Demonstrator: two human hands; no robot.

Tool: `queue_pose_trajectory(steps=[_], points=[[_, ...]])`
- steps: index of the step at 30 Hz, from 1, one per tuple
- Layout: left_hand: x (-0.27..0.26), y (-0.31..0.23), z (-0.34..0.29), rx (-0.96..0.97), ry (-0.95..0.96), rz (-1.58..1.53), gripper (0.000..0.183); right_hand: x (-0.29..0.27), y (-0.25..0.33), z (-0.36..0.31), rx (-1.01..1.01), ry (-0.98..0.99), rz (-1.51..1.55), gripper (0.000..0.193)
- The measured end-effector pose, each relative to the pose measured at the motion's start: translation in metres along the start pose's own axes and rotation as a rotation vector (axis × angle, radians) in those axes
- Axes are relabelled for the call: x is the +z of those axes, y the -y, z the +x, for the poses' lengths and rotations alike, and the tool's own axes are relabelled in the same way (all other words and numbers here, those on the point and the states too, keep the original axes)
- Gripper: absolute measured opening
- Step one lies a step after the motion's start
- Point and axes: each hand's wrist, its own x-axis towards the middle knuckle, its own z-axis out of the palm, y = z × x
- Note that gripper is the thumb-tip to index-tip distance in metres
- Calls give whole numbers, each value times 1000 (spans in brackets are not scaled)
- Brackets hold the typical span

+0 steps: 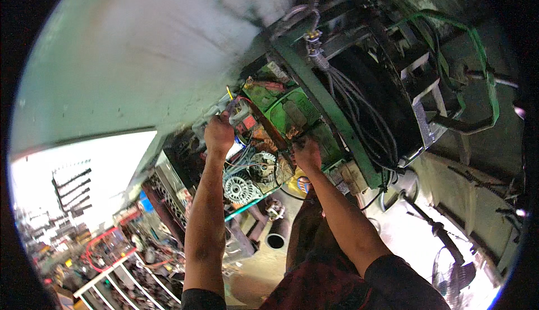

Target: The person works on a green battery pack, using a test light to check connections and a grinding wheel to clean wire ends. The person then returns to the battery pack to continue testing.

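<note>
While space parts left hand (219,135) from right hand (307,154) by a green box's (328,141) edge, fingers curl, grip unclear.

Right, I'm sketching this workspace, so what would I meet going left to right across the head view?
White-barred rack → left hand → open tube → right hand → black cables → fan.
</note>
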Motion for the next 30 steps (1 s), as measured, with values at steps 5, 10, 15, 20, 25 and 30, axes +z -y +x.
queue_pose_trajectory(steps=[5, 10, 15, 20, 25, 30], points=[[16, 4, 46, 103, 108, 146, 56, -3, 33, 11, -242, -224, -244, 41], [17, 17, 64, 102, 134, 170, 57, -15, 59, 6, -120, -110, -135, 36], [12, 17, 74, 184, 134, 136, 60, -9, 61, 6, -210, -185, -109, 42], [4, 16, 75, 150, 164, 35, 60, -11, 61, 4, -237, -227, -196, 46], [-3, 9, 81, 131, 209, 54, 58, -15, 62, 10, -162, -126, -265, 43], [-11, -7, 78, -187, 287, -38, 57, -20, 62, 9, -65, -30, -194, 53]])
